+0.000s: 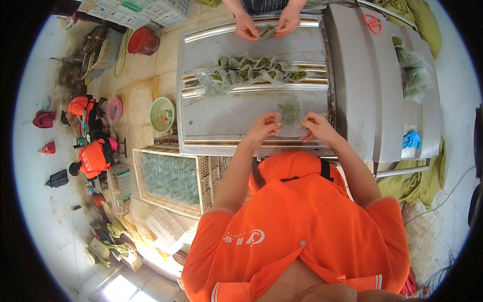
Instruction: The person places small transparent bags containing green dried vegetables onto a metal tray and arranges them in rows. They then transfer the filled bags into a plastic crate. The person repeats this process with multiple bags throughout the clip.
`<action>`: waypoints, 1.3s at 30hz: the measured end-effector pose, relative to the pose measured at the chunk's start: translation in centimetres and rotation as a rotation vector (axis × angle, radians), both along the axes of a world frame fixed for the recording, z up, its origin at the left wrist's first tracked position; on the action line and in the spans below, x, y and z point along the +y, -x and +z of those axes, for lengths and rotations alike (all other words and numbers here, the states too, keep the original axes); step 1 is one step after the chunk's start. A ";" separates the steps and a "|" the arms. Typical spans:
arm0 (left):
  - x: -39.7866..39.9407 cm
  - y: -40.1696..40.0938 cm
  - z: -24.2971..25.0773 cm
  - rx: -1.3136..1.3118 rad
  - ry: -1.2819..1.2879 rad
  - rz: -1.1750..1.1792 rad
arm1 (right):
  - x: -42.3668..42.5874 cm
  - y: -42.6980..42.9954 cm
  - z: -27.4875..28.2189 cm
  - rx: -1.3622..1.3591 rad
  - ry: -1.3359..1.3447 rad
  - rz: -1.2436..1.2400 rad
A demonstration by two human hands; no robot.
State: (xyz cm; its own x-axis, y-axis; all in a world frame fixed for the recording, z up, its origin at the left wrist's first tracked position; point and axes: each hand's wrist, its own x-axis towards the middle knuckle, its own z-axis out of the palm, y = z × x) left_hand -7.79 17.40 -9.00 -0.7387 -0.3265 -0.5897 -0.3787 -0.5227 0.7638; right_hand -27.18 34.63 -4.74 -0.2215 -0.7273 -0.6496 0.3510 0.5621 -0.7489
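Note:
My left hand [265, 128] and my right hand [317, 128] pinch the two sides of a clear plastic bag [289, 114] with green plant matter in it, just above the near part of the metal table [234, 113]. Beyond it, across the middle of the table, lie two rows of small clear bags [244, 74] filled with green pieces, their tops loosely open. Some empty-looking clear plastic [211, 86] lies at the left end of these rows.
Across the table, a co-worker's hands [267, 28] hold another small bag. Red-handled scissors [373, 23] and more bags [413, 75] lie on the stepped metal surface at right. A crate of clear bags [169, 177], a green basin [162, 114] and a red bucket [143, 41] stand at left.

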 end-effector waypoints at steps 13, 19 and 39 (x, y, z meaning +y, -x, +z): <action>1.6 -0.9 -2.8 -0.126 0.723 -0.032 | 1.1 -4.0 -1.9 1.057 0.091 0.542; 1.3 -1.8 -1.0 -0.104 0.737 -0.280 | 2.5 -3.4 -1.1 0.999 0.153 0.683; 2.5 -2.4 -0.1 -0.103 0.660 -0.003 | -10.7 -1.7 0.1 -0.497 0.207 -0.511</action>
